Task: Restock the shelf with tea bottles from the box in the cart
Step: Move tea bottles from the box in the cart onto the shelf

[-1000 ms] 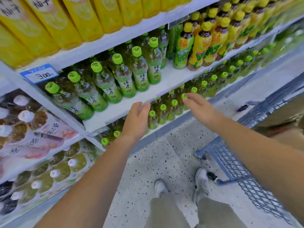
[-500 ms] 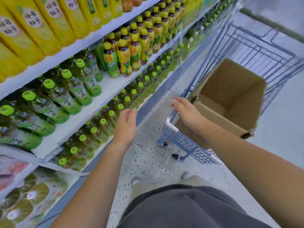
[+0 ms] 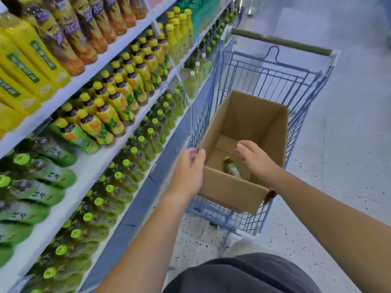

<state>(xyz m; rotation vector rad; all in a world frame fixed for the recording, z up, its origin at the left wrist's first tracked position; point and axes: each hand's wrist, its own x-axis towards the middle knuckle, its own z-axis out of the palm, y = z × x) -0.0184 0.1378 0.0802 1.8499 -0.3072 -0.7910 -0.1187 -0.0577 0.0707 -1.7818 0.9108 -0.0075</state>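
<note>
The cardboard box stands open-topped in the blue wire cart, and everything else is placed from it. Inside the box, on its bottom near the front wall, lies a single tea bottle with a green cap, the cap pointing towards the box's far end.

The right hand hovers over the box's opening, just above and to the right of that bottle. Its fingers are loosely straight, slightly spread, and hold nothing.

The left hand is at the box's near left corner, back of the hand up. Its fingers lie close together and gently curved at the rim. Whether they touch the cardboard cannot be told, and they grip nothing that shows.

To the left of the box runs the shelf. Rows of green-capped bottles stand on its lower boards, and yellow-capped bottles on the board above them. Beyond the box's far end, the cart's handle bar crosses the view. The speckled floor lies to the right of the box.
</note>
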